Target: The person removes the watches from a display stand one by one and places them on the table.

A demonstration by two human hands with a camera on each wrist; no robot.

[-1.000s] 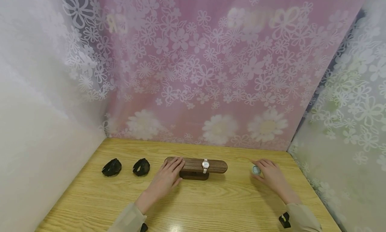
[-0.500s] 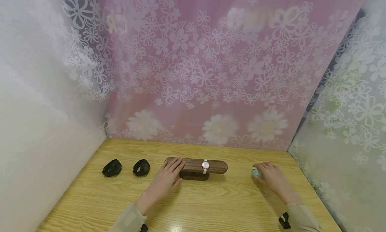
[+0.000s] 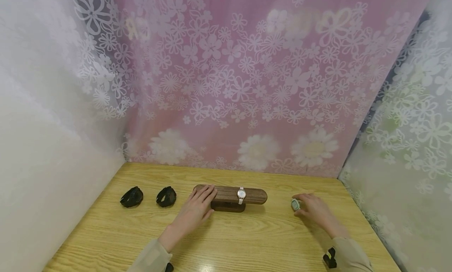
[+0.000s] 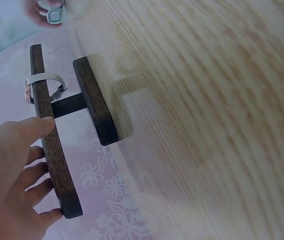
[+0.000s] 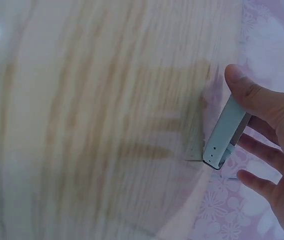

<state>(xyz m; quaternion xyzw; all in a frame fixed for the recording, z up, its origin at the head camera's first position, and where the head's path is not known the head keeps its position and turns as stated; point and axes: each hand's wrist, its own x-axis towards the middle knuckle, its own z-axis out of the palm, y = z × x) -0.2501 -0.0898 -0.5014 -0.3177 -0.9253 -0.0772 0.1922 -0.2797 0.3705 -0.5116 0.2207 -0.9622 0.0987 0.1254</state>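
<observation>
A dark wooden watch stand [image 3: 227, 194] stands upright on the table, its bar lying crosswise over a post and base. My left hand [image 3: 194, 209] holds the bar's left end; in the left wrist view the thumb lies along its near edge and the fingers reach over the top. A watch with a white strap [image 3: 241, 194] is looped round the bar, right of the middle. To the right of the stand, my right hand [image 3: 316, 211] pinches a pale green square-faced watch [image 3: 295, 204]. Its strap [image 5: 227, 127] is a closed loop in the right wrist view, raised off the table.
Two black looped objects [image 3: 132, 197], possibly watches, sit at the table's left side; the second black loop [image 3: 166, 196] is nearer the stand. A flowered pink curtain [image 3: 229, 87] closes off the back of the wooden table [image 3: 226, 240], with pale walls at both sides.
The green watch has come slightly left and toward me in my right hand, and its face has turned to the left. My left hand, the stand and the black loops have stayed put.
</observation>
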